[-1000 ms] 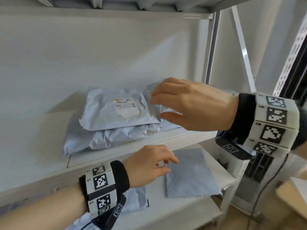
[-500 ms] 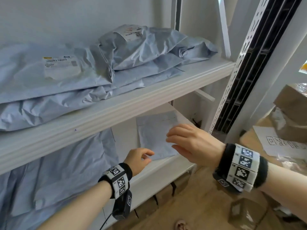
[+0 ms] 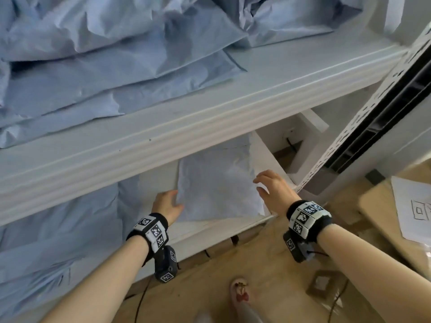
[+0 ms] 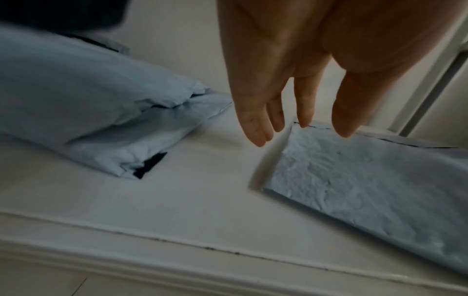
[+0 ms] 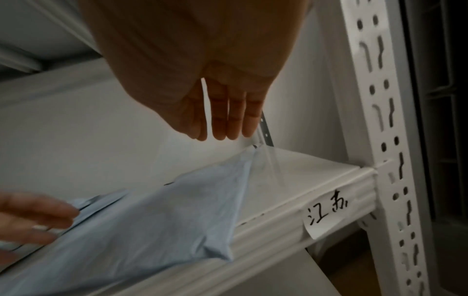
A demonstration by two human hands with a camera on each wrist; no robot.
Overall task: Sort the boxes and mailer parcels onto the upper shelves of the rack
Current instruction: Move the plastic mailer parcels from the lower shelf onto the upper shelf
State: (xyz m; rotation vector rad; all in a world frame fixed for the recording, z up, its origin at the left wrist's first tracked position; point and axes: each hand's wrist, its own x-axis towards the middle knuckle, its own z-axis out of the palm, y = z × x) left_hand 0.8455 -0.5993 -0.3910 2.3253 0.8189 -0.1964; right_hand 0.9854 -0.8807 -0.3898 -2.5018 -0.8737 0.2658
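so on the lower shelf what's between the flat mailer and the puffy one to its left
Nothing: a bare strip of white shelf separates the flat mailer from the puffy mailer, with the left hand above it. The left wrist view shows it best.

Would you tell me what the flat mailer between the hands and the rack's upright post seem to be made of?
Flat mailer: thin grey-blue plastic film, probably; matte, finely crinkled. Upright post: white-painted metal, likely steel; rigid angle section punched with keyhole slots.

Parcel storeroom: slotted steel rack (image 3: pixel 363 117), piled mailers (image 3: pixel 116 66), hand-labelled shelf (image 5: pixel 326 215).
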